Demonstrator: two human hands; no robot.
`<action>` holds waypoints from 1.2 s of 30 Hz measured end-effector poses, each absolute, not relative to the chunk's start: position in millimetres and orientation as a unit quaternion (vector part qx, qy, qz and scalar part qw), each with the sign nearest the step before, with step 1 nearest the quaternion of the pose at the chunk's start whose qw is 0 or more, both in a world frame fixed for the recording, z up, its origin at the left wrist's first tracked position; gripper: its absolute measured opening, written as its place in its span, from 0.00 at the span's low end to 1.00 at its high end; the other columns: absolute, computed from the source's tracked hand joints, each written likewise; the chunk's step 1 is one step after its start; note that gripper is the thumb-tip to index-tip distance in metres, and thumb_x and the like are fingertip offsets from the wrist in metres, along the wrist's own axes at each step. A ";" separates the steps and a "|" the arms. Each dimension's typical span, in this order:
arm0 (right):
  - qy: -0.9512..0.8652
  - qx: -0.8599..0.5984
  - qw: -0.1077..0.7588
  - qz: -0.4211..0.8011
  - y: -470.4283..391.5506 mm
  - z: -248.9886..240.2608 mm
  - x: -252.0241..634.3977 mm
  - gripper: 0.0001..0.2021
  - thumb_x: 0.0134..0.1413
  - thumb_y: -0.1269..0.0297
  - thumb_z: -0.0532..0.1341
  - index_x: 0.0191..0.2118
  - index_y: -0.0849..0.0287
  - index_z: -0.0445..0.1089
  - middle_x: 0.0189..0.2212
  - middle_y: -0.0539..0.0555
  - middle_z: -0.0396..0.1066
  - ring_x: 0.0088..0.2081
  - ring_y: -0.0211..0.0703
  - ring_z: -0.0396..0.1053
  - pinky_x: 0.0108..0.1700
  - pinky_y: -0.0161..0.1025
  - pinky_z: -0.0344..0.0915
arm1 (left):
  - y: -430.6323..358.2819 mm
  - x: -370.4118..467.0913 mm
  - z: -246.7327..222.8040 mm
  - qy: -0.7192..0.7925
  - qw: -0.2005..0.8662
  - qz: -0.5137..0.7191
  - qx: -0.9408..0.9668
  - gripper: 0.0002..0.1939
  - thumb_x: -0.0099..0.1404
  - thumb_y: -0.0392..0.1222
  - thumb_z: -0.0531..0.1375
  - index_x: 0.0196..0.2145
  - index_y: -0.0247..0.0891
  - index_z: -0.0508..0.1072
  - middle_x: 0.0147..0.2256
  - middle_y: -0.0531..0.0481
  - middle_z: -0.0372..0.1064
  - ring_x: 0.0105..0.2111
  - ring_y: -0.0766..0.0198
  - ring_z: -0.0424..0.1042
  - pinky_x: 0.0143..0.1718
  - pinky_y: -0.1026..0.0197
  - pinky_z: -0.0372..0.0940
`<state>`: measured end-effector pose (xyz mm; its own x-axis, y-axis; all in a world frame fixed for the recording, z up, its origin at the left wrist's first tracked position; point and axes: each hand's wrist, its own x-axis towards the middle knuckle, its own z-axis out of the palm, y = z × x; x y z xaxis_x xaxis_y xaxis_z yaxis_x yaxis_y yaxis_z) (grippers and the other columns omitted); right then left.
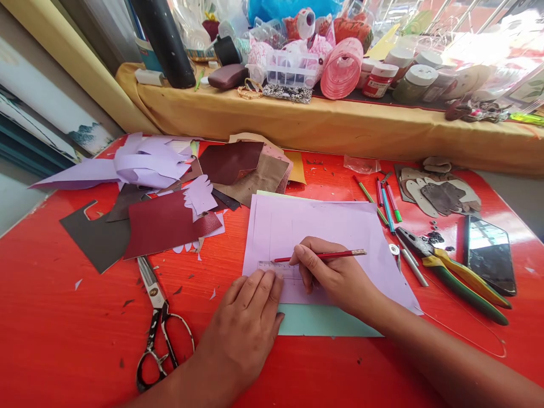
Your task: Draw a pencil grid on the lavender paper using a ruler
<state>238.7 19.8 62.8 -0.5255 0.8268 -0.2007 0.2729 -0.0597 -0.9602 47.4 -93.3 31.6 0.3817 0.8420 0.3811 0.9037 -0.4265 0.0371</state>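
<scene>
A sheet of purple paper (331, 226) with faint pencil lines lies on the red table, over a light green sheet (327, 322). A small clear ruler (278, 266) rests on the purple paper. My left hand (250, 317) lies flat at the ruler's lower edge, pressing on the paper, its fingers extended and close together. My right hand (327, 269) is closed round a red pencil (342, 254), whose tip points left, just above the ruler's upper edge.
Scissors (157, 317) lie left of my left hand, below leather and purple paper scraps (157, 224). Pliers (454, 272), a phone (488, 252), markers (387, 207) and metal rods (414, 266) lie right. Jars and a plastic basket (293, 68) stand on the cloth-covered ledge behind.
</scene>
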 end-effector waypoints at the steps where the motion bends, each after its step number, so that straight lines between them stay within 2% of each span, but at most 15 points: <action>1: -0.645 -0.427 0.235 0.589 19.7 62.7 239.2 0.25 0.76 0.40 0.57 0.36 0.55 0.73 0.20 0.47 0.69 0.24 0.42 0.67 0.33 0.42 0.66 | -93.2 47.6 31.4 -0.529 0.090 -0.174 -0.826 0.27 0.87 0.42 0.44 0.59 0.28 0.80 0.56 0.39 0.82 0.58 0.50 0.72 0.60 0.48 0.60; 12: -0.652 -0.436 0.237 0.573 20.4 66.3 258.3 0.26 0.76 0.39 0.56 0.34 0.55 0.71 0.21 0.47 0.70 0.24 0.41 0.67 0.32 0.42 0.66 | -93.8 47.7 29.5 -0.533 0.098 -0.161 -0.825 0.26 0.87 0.41 0.44 0.60 0.31 0.80 0.56 0.41 0.82 0.56 0.51 0.75 0.60 0.49 0.61; 36: -0.646 -0.459 0.249 0.557 15.0 68.8 283.6 0.25 0.77 0.40 0.56 0.36 0.54 0.72 0.20 0.48 0.71 0.24 0.42 0.68 0.31 0.41 0.63 | -94.6 48.2 30.7 -0.524 0.105 -0.142 -0.833 0.25 0.85 0.40 0.46 0.61 0.27 0.80 0.57 0.37 0.81 0.57 0.47 0.75 0.60 0.47 0.61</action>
<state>283.6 15.0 68.8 -0.4546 0.8701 -0.1904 0.3158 -0.0424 -0.9479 48.2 -94.6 30.7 0.4111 0.8427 0.3477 0.9027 -0.4295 -0.0265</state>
